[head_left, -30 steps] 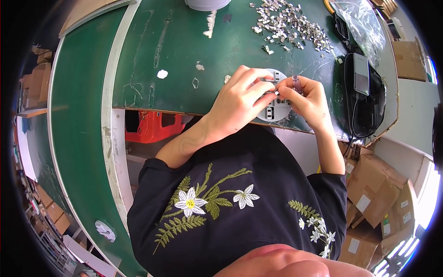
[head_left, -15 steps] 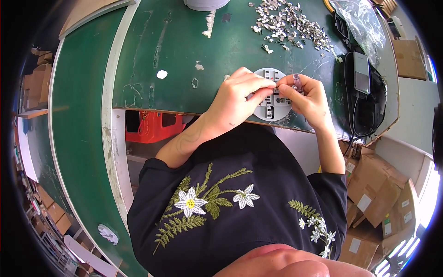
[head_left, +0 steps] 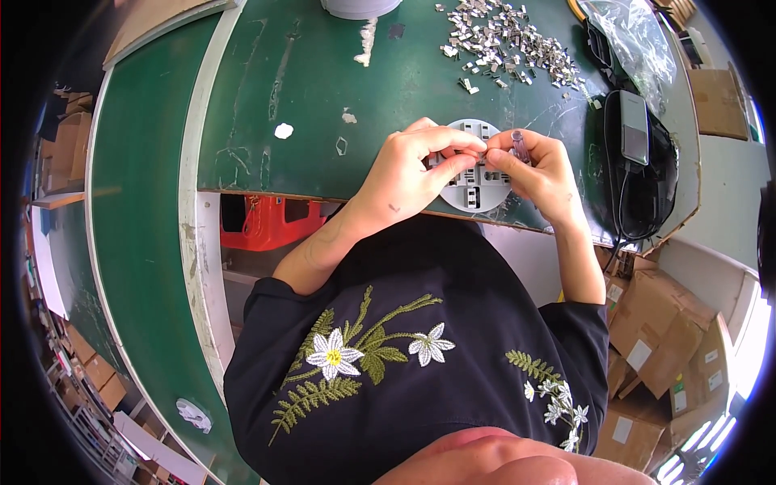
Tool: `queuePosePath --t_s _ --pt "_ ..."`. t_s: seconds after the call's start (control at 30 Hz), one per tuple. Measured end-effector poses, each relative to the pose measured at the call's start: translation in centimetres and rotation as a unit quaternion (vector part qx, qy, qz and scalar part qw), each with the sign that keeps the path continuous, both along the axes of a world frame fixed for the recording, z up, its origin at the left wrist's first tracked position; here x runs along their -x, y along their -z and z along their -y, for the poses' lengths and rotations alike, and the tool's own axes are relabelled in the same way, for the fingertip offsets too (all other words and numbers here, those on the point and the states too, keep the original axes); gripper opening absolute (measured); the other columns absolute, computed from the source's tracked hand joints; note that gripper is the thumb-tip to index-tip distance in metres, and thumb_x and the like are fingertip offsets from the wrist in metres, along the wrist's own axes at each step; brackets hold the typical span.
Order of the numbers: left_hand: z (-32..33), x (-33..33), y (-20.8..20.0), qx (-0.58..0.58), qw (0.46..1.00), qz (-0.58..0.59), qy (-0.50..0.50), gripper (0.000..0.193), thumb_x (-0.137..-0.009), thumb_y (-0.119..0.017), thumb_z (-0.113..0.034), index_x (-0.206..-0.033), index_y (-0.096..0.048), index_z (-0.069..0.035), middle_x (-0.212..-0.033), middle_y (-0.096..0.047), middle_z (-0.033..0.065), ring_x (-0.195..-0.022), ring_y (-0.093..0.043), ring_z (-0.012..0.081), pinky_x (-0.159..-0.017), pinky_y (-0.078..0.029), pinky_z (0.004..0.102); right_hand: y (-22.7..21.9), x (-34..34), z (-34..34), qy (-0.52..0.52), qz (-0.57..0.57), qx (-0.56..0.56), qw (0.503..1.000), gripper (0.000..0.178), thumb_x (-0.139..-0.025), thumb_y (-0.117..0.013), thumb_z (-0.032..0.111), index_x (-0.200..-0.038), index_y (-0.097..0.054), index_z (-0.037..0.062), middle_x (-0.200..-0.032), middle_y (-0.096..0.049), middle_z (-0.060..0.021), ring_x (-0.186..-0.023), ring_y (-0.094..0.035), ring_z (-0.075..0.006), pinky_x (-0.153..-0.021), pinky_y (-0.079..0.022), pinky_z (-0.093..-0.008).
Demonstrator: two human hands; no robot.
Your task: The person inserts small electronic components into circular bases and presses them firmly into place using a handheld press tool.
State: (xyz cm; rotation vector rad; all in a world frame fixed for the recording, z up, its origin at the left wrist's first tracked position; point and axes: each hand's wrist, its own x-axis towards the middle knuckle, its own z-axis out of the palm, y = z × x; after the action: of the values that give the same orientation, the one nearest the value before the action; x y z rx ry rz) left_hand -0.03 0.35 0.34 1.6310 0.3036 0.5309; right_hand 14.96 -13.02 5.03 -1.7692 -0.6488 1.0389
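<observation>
A round light-grey plastic disc [head_left: 475, 200] with several slotted, dark-edged fittings lies near the front edge of the green table. My left hand [head_left: 416, 170] reaches over its left side, thumb and forefinger closed together above the disc's middle. Whatever is between those fingertips is too small to make out. From the right, my right hand [head_left: 537, 170] meets it with thumb and finger pinched. A small tool with a clear purplish handle [head_left: 520, 144] sticks up from the right hand's curled fingers; its tip is hidden. The fingertips of both hands almost touch.
Loose small metal clips [head_left: 509, 44] are heaped at the table's far side. To the right lie a black bag [head_left: 647, 190], a grey power bank [head_left: 633, 129] with a cable and a clear plastic bag [head_left: 626, 36]. A red stool [head_left: 279, 226] stands under the table.
My left hand has shifted slightly left and its fingers have bent a little more at the disc. The right hand has hardly moved.
</observation>
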Motion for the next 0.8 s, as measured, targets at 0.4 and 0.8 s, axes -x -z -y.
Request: queuePosePath --t_s 0.4,0.8 --pt "-0.18 0.01 0.41 0.022 1.0 -0.016 0.006 0.017 -0.082 -0.075 0.0 -0.098 -0.076 -0.007 -0.087 -0.064 0.0027 -0.075 -0.053 0.0111 -0.07 -0.042 0.0222 0.23 0.33 -0.06 -0.017 0.066 -0.021 0.997 0.011 -0.089 -0.069 0.008 -0.095 -0.072 -0.0008 -0.077 -0.069 -0.003 -0.061 -0.052 -0.0048 -0.054 -0.041 -0.0164" --pt "0.31 -0.09 -0.01 -0.061 0.998 0.022 -0.019 0.019 -0.077 -0.078 0.003 -0.094 -0.075 -0.006 -0.086 -0.066 0.0018 -0.075 -0.052 0.0111 -0.069 -0.043 0.0226 0.36 0.51 -0.05 -0.008 0.077 -0.011 0.997 0.012 -0.087 -0.068 0.007 -0.094 -0.072 -0.0013 -0.074 -0.068 -0.003 -0.06 -0.052 -0.0047 -0.054 -0.042 -0.0168"
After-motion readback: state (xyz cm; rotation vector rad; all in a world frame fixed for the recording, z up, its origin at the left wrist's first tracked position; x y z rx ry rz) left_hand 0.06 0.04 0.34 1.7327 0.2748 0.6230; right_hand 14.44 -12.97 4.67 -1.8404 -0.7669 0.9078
